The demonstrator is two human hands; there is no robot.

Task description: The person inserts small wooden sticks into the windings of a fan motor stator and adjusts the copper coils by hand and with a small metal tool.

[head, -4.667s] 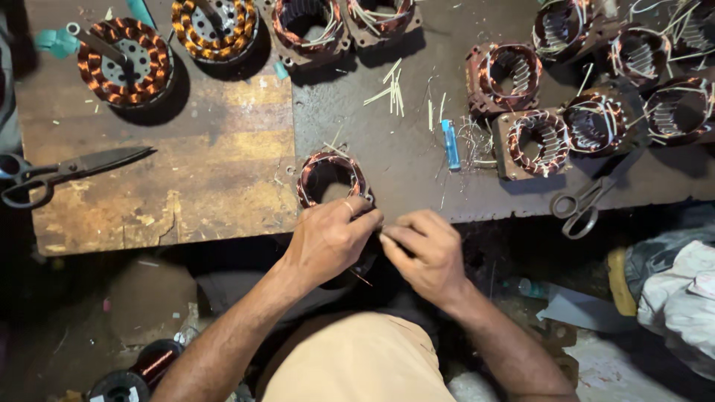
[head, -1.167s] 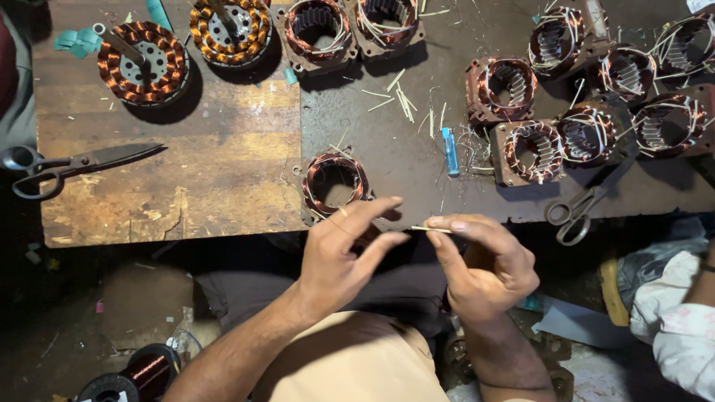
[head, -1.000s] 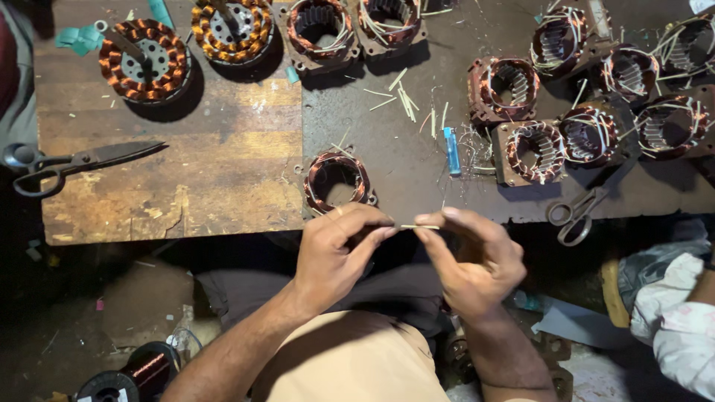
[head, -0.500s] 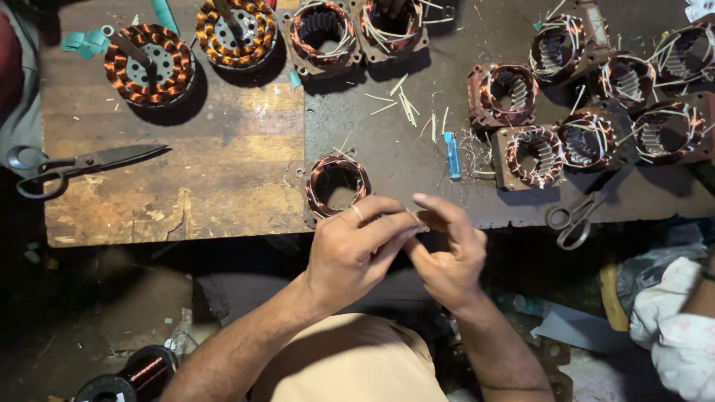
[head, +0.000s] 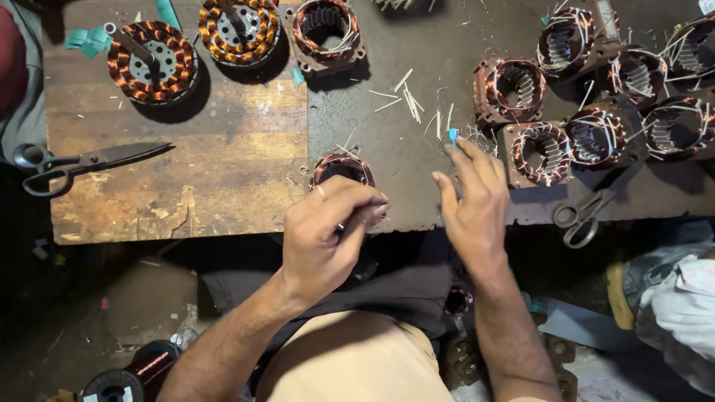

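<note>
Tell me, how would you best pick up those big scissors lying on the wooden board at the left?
Judging by their pose, take the scissors by the looped handles, coming from the left. The handles hang past the wooden board's left edge, so fingers can slip under them, while the closed blades lie flat on the wood, pointing right, with little room beneath.

Left of the small copper coil (head: 341, 168), the wooden worktop (head: 223, 171) is bare up to the black scissors (head: 82, 160). Behind the coil, only thin sticks (head: 406, 97) lie about. Far to its right, 6 crowded coils (head: 596, 112) and grey scissors (head: 588, 212) block the way.
</note>
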